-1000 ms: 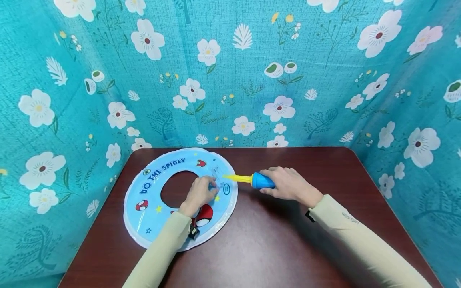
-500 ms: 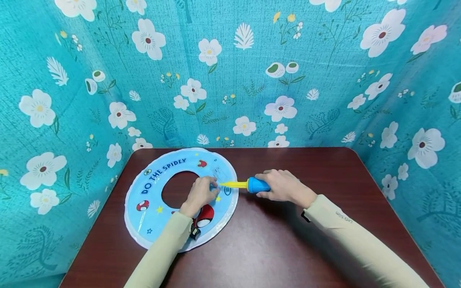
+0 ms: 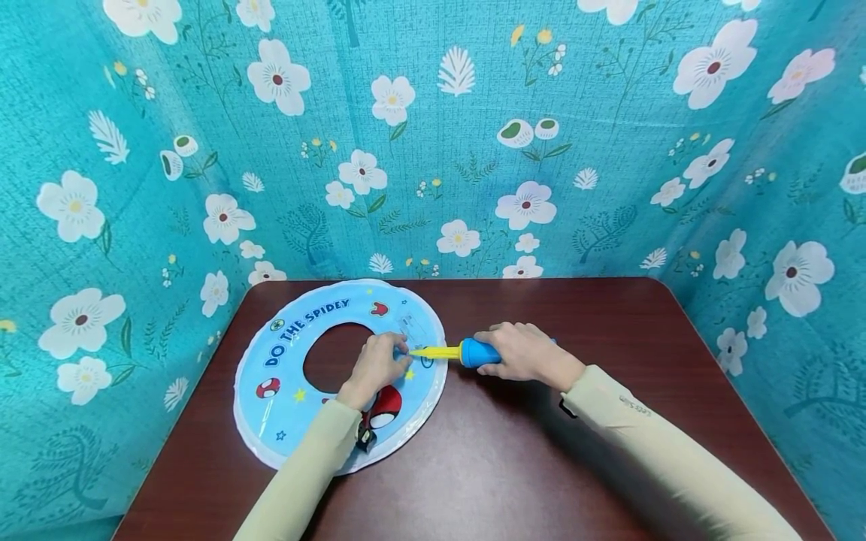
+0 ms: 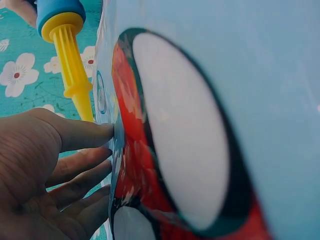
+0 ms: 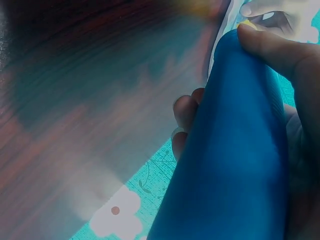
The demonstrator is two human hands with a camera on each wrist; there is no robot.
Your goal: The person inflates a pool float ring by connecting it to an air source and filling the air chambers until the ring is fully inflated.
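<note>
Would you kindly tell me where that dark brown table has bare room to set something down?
The dark brown table is bare at far right, between the right hand and teal flowered curtain, and nearer, between the cream sleeves. Left is crowded: the left hand and yellow tapered nozzle sit over the round light-blue ring.

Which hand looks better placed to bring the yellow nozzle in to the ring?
Probably the right hand: it grips the blue pump, with the yellow nozzle pointing toward the left hand. That left hand is at the ring, so it seems better suited to steadying it.
</note>
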